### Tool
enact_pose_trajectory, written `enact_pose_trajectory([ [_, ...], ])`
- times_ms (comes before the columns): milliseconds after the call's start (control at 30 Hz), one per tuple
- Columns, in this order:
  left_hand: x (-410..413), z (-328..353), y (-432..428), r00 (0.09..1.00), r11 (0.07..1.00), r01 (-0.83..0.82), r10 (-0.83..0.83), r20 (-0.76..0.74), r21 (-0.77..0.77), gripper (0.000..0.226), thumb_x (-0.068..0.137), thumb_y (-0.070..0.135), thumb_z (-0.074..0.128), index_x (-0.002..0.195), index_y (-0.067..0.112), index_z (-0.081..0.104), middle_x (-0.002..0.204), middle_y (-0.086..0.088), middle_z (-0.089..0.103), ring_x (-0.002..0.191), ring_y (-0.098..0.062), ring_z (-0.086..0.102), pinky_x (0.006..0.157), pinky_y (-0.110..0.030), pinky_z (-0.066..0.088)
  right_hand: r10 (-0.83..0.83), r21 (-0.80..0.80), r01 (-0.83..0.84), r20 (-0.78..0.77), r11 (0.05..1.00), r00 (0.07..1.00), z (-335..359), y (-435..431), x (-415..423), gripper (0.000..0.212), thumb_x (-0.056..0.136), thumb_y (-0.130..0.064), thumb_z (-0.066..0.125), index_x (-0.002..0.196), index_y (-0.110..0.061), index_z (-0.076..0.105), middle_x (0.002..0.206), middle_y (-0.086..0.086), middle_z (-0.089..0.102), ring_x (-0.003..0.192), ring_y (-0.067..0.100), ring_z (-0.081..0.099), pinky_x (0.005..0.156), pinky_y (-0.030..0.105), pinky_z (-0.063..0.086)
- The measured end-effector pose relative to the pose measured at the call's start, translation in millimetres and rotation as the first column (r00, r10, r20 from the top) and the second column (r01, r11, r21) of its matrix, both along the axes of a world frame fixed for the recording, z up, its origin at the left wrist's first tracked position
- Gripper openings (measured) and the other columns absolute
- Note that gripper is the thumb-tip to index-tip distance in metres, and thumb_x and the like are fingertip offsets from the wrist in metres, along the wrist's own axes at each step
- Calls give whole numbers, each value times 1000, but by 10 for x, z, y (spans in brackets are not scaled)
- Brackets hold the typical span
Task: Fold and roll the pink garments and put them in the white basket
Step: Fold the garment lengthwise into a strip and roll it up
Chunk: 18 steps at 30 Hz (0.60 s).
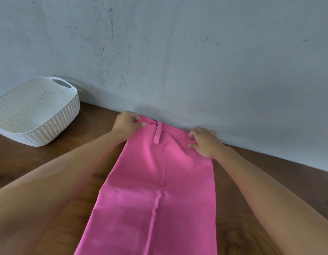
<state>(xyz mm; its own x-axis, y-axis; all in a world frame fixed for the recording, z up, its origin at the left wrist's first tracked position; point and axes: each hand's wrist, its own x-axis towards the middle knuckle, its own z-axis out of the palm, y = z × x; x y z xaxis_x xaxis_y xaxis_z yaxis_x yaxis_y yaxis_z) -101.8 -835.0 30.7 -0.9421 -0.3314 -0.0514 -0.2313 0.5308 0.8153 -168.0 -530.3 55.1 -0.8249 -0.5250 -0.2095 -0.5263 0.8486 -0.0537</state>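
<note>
At the far edge of the table [233, 208], hard against the wall [178, 52], the waistband of the pink garment [159, 181] is held at its 2 corners. The cloth is spread flat, and its long axis is laid from 12 o'clock at the wall down to 6 o'clock near the person, where it runs out of view. The corner at 11 o'clock is pinched between thumb and curled fingers of the left hand [127, 124]. The corner at 1 o'clock is gripped by the right hand [203, 142], its fingers bent onto the cloth and the thumb tucked under the edge. A loop [157, 133] is seen hanging from the waistband between the 2 hands.

The white basket [54, 126] is set at 10 o'clock from the garment, well apart from it and nearer the left hand; nothing is seen inside. A lengthwise fold is judged to come next, 1 side carried across the 12-to-6 line, so the basket side matters only after rolling.
</note>
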Motion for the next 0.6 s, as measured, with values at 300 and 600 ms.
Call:
enact_pose_trajectory([
  [300,347,224,17,981,989,-16,44,-187,149,12,81,22,85,76,16,76,79,0,74,80,-22,69,78,-34,57,40,-44,-47,-144,998,989,194,340,120,25,100,-36,58,116,-19,64,114,-3,57,121,21,42,102,35,25],
  [600,789,468,28,960,964,-60,127,-251,258,12,77,13,88,81,10,77,80,1,75,78,-15,72,71,-12,53,-76,-178,14,-345,984,936,394,791,538,23,94,-34,67,105,-15,72,128,3,58,130,25,38,105,46,36],
])
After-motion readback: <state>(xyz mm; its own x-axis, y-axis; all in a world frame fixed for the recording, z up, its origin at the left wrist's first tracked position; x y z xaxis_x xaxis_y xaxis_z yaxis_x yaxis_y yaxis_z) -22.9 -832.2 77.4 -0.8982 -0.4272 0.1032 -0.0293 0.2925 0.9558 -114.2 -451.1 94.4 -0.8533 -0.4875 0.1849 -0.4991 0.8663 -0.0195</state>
